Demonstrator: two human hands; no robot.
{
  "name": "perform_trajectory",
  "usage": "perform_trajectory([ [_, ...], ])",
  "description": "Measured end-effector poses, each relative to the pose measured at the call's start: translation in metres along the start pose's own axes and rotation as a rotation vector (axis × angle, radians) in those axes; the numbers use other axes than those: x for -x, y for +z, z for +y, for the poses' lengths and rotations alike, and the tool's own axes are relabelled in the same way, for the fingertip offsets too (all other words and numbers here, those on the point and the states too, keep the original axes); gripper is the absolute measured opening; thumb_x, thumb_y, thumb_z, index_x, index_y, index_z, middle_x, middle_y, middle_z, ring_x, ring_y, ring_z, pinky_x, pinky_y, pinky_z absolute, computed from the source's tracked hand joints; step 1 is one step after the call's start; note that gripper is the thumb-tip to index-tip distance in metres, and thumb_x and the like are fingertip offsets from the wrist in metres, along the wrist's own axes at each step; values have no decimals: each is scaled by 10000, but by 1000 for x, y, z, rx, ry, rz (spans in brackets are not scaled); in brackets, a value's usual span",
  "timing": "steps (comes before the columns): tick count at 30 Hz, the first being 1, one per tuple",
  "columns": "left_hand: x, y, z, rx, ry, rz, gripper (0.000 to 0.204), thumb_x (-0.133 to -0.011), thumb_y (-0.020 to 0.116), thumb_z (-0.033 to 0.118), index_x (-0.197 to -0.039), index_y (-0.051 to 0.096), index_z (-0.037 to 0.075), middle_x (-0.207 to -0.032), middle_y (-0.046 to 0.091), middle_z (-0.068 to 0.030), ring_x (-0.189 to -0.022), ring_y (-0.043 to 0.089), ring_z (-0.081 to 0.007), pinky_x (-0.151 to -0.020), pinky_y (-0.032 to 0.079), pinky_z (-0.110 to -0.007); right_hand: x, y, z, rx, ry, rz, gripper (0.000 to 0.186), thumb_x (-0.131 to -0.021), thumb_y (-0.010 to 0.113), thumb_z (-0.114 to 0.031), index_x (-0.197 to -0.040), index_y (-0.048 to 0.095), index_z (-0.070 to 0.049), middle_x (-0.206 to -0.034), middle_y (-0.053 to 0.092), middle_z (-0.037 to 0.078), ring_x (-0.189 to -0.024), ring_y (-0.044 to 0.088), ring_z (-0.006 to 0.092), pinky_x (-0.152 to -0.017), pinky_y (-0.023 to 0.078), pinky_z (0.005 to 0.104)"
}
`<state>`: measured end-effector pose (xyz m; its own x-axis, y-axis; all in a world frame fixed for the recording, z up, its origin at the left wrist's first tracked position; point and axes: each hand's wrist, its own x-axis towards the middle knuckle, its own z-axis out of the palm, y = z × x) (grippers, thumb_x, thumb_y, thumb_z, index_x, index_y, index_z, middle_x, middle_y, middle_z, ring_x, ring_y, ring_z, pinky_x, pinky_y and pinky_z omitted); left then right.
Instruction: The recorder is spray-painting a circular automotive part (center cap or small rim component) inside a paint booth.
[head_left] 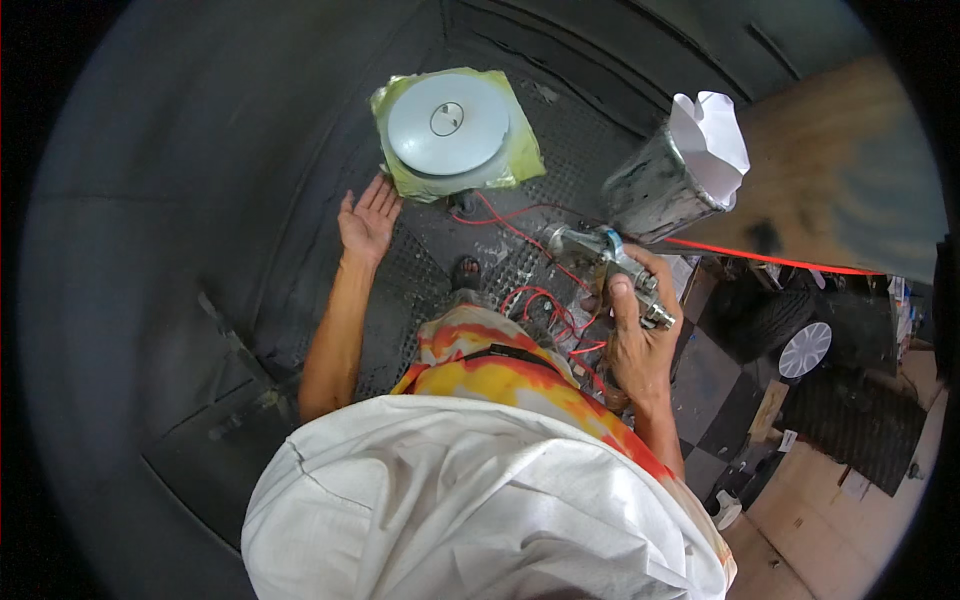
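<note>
So the right hand [640, 345] was wrapped tight around a metal spray gun [605, 262], shiny but grubby, with a paint-streaked cup [665, 185] on top and a white folded paper filter [712, 130] poking out of it. The left hand [368, 218] was flat open, fingers spread, gripping nothing, just beside the lower-left corner of the yellow-green masking sheet [525, 150]. A smooth, round, pale grey disc [448, 123] sat in the middle of that sheet, on a dark perforated metal floor [400, 290]. Thin red hose [520, 235] snaked across the floor between the sheet and the gun. Off at the right edge a white wheel cover [805, 348] leaned by a tyre [765, 320].
</note>
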<state>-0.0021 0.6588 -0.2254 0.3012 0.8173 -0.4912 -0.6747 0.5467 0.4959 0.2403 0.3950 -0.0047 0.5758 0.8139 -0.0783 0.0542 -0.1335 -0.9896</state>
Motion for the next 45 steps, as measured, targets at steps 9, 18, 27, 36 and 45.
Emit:
perform_trajectory([
  [9, 11, -2, 14, -212, -11, -141, 635, -1029, 316, 436, -1444, 342, -43, -1432, 450, -196, -1355, 408, -305, -1148, 300, -456, 8, -12, -10, 169, -235, 236, 271, -994, 594, -207, -1178, 583, -9, -918, 613, 30, -758, 529, 51, -667, 447, 208],
  [18, 3, 2, 11, -177, 5, -55, 568, -1023, 349, 423, -1382, 425, -10, -1381, 497, -160, -1280, 476, -270, -1097, 362, -441, -20, 12, -23, 199, -172, 88, 257, -988, 611, -201, -1153, 600, -5, -825, 579, -19, -731, 488, 37, -652, 432, 200],
  [27, 34, 14, -35, -426, 142, -162, 523, -1008, 415, 319, -1406, 422, -20, -1383, 503, -128, -1225, 520, -239, -1056, 397, -396, -40, 35, -51, 145, -84, 2, 257, -985, 615, -198, -1156, 597, -7, -841, 579, -18, -733, 486, 39, -648, 425, 196],
  [36, 47, -10, -70, -697, -208, -342, 403, -1004, 392, 164, -1352, 521, 6, -1385, 537, -138, -1266, 515, -264, -1076, 407, -401, -48, 30, -40, 332, -222, 151, 233, -992, 597, -168, -1164, 589, -11, -860, 594, -9, -747, 509, 41, -668, 418, 188],
  [45, -37, -19, 37, -86, 6, -71, 597, -987, 335, 401, -1389, 434, -29, -1359, 515, -176, -1263, 480, -289, -1088, 364, -442, -46, 44, -51, 271, -96, 36, 271, -985, 606, -217, -1146, 596, 2, -856, 616, 7, -742, 516, 51, -668, 433, 205],
])
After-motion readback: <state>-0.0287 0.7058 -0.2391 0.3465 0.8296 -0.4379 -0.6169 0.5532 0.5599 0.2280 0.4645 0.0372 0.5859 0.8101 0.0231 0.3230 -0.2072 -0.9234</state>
